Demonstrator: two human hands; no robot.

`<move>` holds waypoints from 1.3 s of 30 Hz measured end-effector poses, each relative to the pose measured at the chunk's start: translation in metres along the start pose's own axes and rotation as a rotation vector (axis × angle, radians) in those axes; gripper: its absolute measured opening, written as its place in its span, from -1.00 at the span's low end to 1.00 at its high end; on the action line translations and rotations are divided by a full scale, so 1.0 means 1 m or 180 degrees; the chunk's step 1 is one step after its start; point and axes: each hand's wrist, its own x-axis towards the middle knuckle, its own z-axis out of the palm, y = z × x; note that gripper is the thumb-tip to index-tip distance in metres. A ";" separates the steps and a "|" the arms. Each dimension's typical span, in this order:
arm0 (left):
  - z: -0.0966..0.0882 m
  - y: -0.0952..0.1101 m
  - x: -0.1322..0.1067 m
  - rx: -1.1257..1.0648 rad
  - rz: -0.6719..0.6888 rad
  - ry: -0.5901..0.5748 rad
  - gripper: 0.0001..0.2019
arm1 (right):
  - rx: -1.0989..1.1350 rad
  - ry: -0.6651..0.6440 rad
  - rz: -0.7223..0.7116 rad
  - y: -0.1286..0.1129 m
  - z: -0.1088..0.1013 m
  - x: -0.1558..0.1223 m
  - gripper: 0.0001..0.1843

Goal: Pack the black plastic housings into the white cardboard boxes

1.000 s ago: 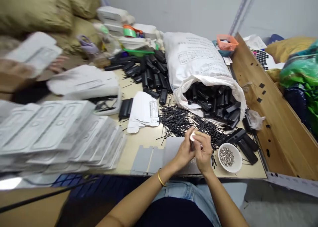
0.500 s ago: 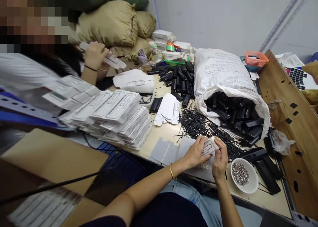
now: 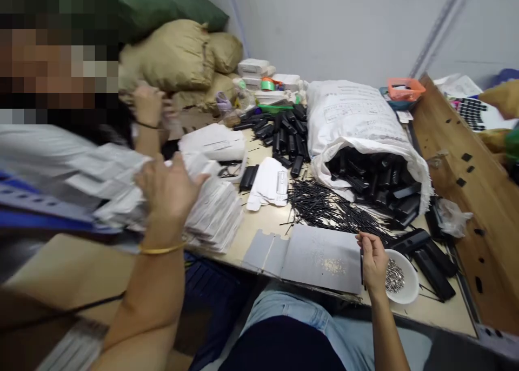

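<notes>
My left hand (image 3: 172, 184) reaches over the stacks of flat white printed boxes (image 3: 214, 214), slightly blurred. Its thumb stands out from the fingers, and I see nothing gripped in it. On the right, the fingers of my right hand (image 3: 373, 260) are pinched together at a thin black stick (image 3: 362, 268), by the edge of a grey board (image 3: 308, 252). Small pale bits (image 3: 333, 266) lie on that board. Beside my right hand stands a white bowl (image 3: 412, 284) of small shiny metal pieces (image 3: 394, 278), partly covered by the wrist.
Many thin black sticks (image 3: 324, 203) lie behind the board. A white sack (image 3: 348, 111) spills black plastic parts (image 3: 377, 181). Flat white cartons (image 3: 270, 183) lie mid-table. A wooden panel (image 3: 454, 171) borders the right. A co-worker's hand (image 3: 148, 106) is at the far left.
My left hand has swung left from the board to the box stacks; the small white box both hands held is no longer visible in them. My right hand has moved slightly right, beside the bowl.
</notes>
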 end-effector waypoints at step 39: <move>0.136 0.231 -0.155 -0.5793 -0.3187 -0.4078 -0.88 | 0.0320 0.0927 0.0179 -0.022 0.000 -0.010 -0.89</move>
